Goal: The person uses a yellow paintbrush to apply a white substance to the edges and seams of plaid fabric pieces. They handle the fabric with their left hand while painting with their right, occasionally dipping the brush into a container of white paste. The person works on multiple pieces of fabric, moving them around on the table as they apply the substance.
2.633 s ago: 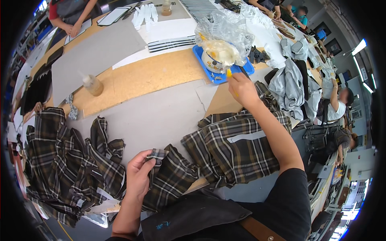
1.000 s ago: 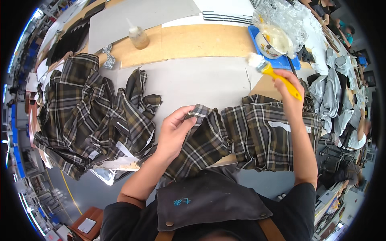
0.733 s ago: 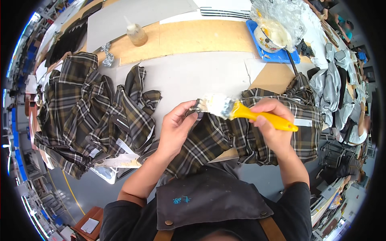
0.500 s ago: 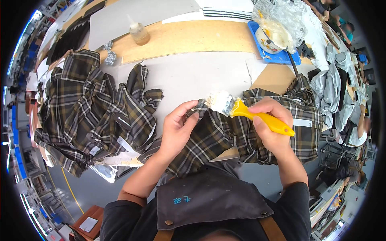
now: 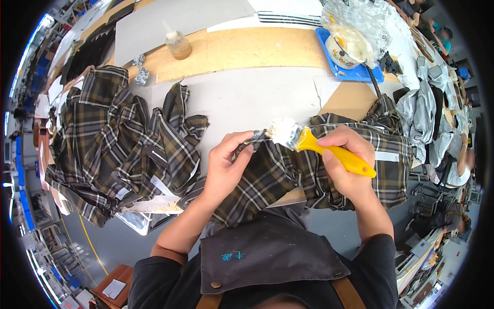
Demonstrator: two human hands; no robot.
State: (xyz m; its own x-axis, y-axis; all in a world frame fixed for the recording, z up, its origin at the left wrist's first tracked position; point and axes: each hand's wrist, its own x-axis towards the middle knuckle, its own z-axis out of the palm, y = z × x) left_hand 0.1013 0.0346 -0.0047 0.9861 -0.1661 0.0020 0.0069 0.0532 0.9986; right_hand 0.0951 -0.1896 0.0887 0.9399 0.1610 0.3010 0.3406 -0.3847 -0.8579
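Observation:
My right hand is closed around the yellow handle of a paintbrush. White paste coats its bristles, which point left toward my left hand. Between thumb and fingers, my left hand pinches the edge of a dark plaid garment in brown, black and white. The bristle tips lie at or very close to that pinched edge; I cannot tell whether they touch. The garment spreads along the near side of the table and under my right hand, with a pale strip of label on its right part.
More plaid garments are heaped at the left. At the far right a blue tray carries a paste-filled pot beside crumpled plastic. A squeeze bottle stands at the back. Grey garments lie further right, with people beyond.
The brush has shifted very slightly at the pinched garment edge, its bristles a touch further right. My left hand keeps its grip, and little else differs.

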